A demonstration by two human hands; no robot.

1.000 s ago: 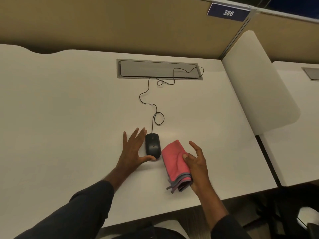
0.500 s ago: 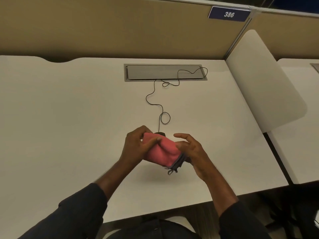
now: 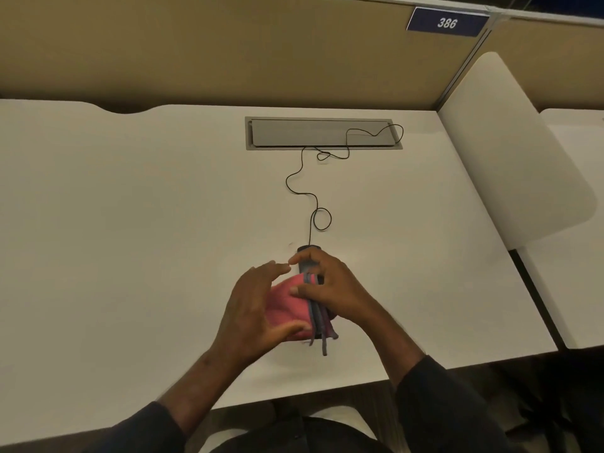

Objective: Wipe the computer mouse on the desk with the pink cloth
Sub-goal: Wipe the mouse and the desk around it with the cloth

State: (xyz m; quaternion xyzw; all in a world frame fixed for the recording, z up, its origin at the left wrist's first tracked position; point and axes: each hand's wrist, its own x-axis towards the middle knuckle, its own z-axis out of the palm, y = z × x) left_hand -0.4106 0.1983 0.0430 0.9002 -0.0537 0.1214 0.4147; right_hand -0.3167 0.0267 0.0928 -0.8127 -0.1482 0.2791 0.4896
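Note:
The black computer mouse (image 3: 309,248) lies on the white desk (image 3: 130,223); only its front tip shows, the rest is hidden under hands and cloth. The folded pink cloth (image 3: 286,305), with grey edges hanging at its right side, covers the mouse's rear. My right hand (image 3: 336,284) wraps over the mouse from the right, with its thumb pressed on the cloth. My left hand (image 3: 250,310) cups the cloth from the left, its thumb under the lower edge and its fingers stretched along the top.
The mouse's thin black cable (image 3: 307,194) loops back to a grey cable hatch (image 3: 320,134) at the rear. A white divider panel (image 3: 510,152) stands on the right, with a neighbouring desk (image 3: 572,256) beyond. The desk's front edge runs just below my wrists.
The cloth went from lying beside the mouse to lying over it. My right hand has closed over the mouse and cloth; my left hand has slid back to the cloth's left side.

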